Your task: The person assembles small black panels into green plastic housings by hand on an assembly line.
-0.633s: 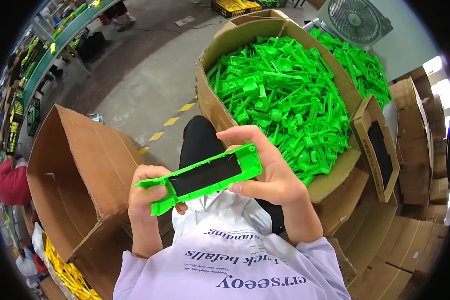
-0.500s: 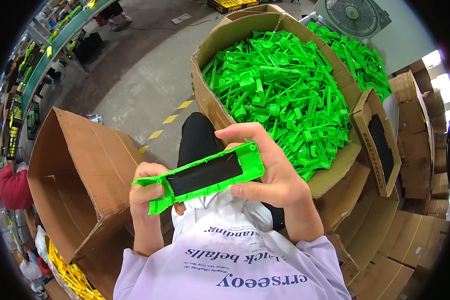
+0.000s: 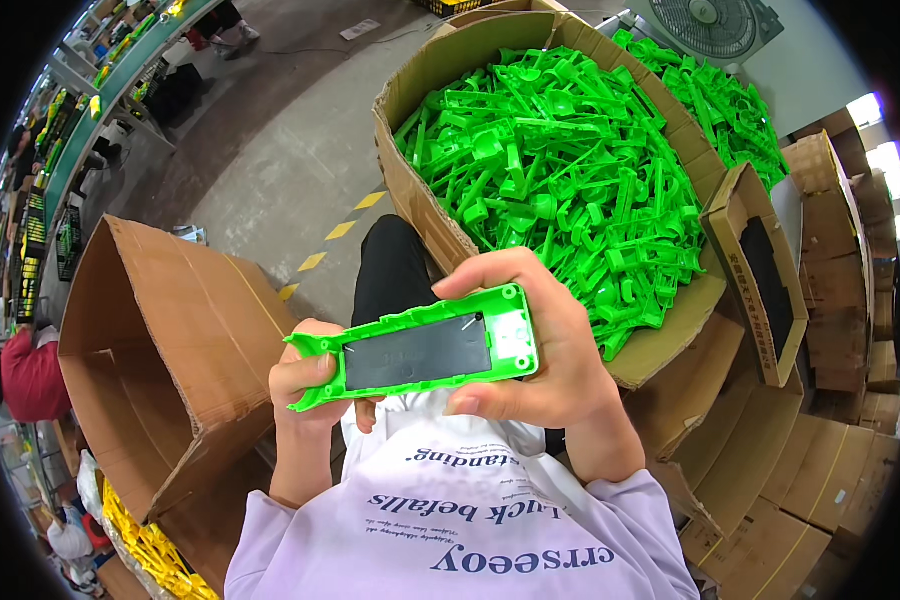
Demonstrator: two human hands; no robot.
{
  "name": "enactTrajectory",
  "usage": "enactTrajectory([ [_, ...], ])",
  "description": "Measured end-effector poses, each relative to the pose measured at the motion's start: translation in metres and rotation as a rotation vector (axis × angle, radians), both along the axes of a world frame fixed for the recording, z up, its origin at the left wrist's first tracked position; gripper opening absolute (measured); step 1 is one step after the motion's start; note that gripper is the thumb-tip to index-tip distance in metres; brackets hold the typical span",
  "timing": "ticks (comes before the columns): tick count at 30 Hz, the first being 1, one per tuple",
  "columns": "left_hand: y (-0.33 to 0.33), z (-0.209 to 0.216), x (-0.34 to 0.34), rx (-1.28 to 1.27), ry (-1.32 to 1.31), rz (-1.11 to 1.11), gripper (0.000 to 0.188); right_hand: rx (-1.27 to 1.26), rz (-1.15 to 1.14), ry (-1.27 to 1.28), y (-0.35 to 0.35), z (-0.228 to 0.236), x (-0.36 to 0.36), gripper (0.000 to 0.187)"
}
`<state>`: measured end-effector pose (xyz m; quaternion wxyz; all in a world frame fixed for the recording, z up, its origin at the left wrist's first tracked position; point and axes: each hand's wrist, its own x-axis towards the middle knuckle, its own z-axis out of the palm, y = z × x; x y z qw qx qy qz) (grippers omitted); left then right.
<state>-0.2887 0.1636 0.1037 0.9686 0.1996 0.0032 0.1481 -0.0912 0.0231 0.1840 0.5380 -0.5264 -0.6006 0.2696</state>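
Both my hands hold one long green plastic housing (image 3: 516,330) above my lap, its hollow side facing up. A flat black panel (image 3: 417,352) lies inside it, with a small metal piece near each end. My left hand (image 3: 305,372) grips the narrower, notched end, thumb on top. My right hand (image 3: 540,350) wraps the broader end, with thumb and forefinger on opposite long edges. The fingers beneath the housing are partly hidden. Beyond my right hand, a big cardboard box (image 3: 410,190) is heaped with similar green plastic parts (image 3: 570,170).
An open cardboard box (image 3: 160,340) stands tilted at my left, with yellow parts (image 3: 150,535) in a bag below it. Stacked cartons (image 3: 820,470) crowd my right. A fan (image 3: 705,25) stands at the back right. A person in red (image 3: 32,375) sits far left, near a conveyor (image 3: 120,85).
The housing has turned slightly clockwise, so it lies more level. Its black panel now catches more light and looks grey. Both hands keep their hold.
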Motion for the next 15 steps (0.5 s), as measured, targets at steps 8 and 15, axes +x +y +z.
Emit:
enactTrajectory([
  [8,-0.012,0.001,0.002,0.159,0.033,0.152,0.028,-0.049,-0.057,0.281,-0.011,-0.004,-0.013,0.056],
  [15,0.001,0.006,0.016,0.445,-0.022,0.179,0.025,-0.082,-0.043,0.364,-0.007,-0.004,-0.007,0.051],
])
